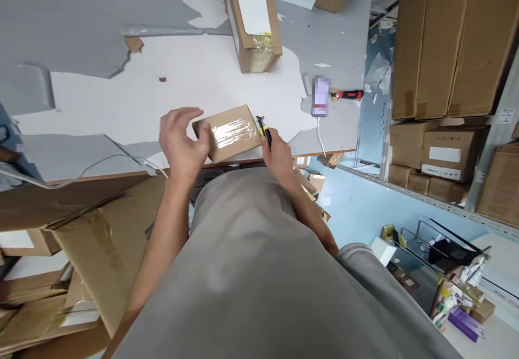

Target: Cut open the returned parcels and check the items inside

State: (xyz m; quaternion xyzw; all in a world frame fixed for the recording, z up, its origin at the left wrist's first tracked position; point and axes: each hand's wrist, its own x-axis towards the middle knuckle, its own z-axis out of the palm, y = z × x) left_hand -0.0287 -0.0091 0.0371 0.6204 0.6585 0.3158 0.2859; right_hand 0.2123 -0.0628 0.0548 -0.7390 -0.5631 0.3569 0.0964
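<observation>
A small brown cardboard box point(235, 134) with shiny clear tape across its top lies near the table's front edge, turned slightly. My left hand point(182, 140) grips its left end, the thumb pressing on the top and the fingers curved around the far corner. In my right hand point(278, 151) is a black and yellow utility knife point(265, 131), held close by the box's right end. Whether the blade touches the cardboard I cannot tell. Behind them stands a longer taped carton point(255, 24) with a white label.
A phone point(321, 97) with a white cable lies to the right, beside a red and black handled tool point(351, 94). Torn grey covering point(89, 24) surrounds a white patch of table point(182, 88). Large cartons point(450, 40) fill the right shelf; an open carton point(105, 240) stands lower left.
</observation>
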